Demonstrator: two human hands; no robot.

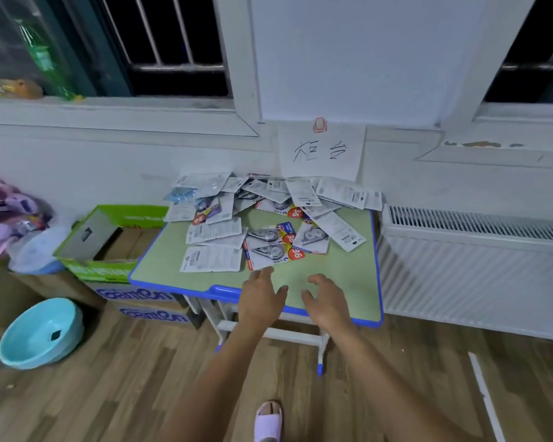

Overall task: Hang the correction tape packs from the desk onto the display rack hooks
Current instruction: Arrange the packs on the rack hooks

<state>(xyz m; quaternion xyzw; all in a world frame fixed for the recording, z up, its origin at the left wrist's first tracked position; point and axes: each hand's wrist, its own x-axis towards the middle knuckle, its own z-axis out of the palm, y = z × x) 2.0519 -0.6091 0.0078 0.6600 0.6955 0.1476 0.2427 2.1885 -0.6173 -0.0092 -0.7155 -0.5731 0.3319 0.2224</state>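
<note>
The correction tape packs [270,215] lie scattered in a loose heap on the desk [348,282], thickest along its far edge against the wall and thinning toward the middle. Most lie face down with white printed backs up; a few show grey dispensers and red-and-yellow "36" stickers. The nearest face-up pack [273,252] sits just beyond the left hand's fingertips.

The left hand [262,296] reaches over the desk's near edge, palm down, fingers straight and spread, holding nothing; whether a fingertip touches that pack's lower edge cannot be told. The right hand [328,299] is beside it, also above the desk, fingers loosely curved and parted, empty.

The desk has a pale green top with a blue rim and stands on a white metal frame with blue feet. On the wall behind it hangs a paper sign [321,151] with handwritten characters, held by a small pink clip. Above are barred windows [173,43], dark outside, and a white sill.

A white radiator [473,260] stands to the right of the desk. To the left, an open green cardboard box [109,240] rests on brown cartons with blue lettering [141,303], and a light blue plastic basin [40,333] sits on the wood-plank floor [109,393]. A foot in a pale slipper [268,421] shows at the bottom edge.
</note>
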